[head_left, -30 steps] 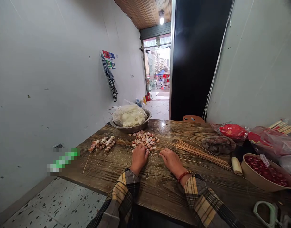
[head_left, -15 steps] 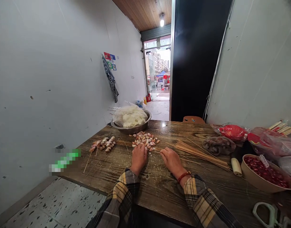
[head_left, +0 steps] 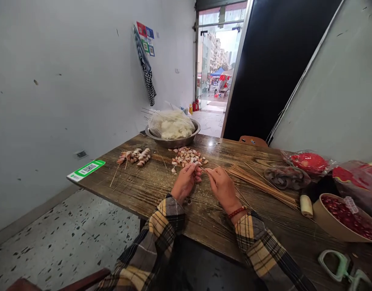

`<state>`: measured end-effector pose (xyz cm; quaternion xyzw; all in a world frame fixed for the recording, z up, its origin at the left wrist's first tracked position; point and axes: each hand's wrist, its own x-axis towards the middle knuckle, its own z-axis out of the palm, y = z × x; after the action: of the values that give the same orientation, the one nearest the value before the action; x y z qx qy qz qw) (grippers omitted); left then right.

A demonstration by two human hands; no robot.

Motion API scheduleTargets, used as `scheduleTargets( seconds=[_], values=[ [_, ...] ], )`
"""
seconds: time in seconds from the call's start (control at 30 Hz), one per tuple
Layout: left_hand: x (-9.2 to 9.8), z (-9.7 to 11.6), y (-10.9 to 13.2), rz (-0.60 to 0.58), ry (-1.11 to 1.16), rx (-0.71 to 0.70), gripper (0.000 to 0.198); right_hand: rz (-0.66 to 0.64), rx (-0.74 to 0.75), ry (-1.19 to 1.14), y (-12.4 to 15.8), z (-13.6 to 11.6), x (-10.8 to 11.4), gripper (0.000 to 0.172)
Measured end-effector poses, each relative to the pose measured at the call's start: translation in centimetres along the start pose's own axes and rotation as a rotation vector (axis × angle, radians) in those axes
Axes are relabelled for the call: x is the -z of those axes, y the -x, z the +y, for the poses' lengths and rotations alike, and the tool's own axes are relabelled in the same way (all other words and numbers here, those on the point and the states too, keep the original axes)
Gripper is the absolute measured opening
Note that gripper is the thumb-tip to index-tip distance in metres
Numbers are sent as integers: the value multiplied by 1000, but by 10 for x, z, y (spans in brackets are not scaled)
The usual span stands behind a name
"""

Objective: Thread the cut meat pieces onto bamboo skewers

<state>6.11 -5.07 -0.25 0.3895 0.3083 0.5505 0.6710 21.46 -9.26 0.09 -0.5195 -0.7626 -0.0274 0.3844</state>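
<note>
My left hand is closed in a pinch on a garlic clove, mostly covered by the fingers. Just to its right, my right hand has thumb and fingers closed on a thin bamboo skewer, whose tip points toward the left hand. Whether the skewer touches the clove I cannot tell. A pile of loose garlic cloves lies just beyond both hands. Further left lie skewers threaded with garlic cloves, side by side on the wooden table.
A metal basin with a plastic bag of pale food stands behind the pile. Loose bamboo skewers, a crumpled cloth, a bowl of red pieces and scissors are at right. A QR-code card lies left.
My left hand has lifted from the edge of the garlic pile with a clove and turned inward toward the right hand. The right hand keeps its skewer. The camera view has tilted down.
</note>
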Motion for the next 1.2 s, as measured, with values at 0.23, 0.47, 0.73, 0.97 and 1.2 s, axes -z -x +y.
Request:
scheduleTargets(
  seconds=[0.23, 0.47, 0.73, 0.97, 1.2],
  values=[
    [3, -2, 2, -65, 63, 47, 29, -62, -17, -45, 3, 0, -5, 33],
    [0, -1, 3, -70, 66, 62, 33, -66, -28, -41, 4, 3, -8, 35],
    [1, -4, 2, -65, 64, 41, 33, -75, -15, -41, 4, 5, -8, 35],
    [1, -6, 2, -42, 6, 1, 34, -102, -16, -15, 3, 5, -6, 36],
    [-2, -6, 2, -4, -68, -20, 33, -133, -59, 70, 3, -1, -4, 35]
  ],
)
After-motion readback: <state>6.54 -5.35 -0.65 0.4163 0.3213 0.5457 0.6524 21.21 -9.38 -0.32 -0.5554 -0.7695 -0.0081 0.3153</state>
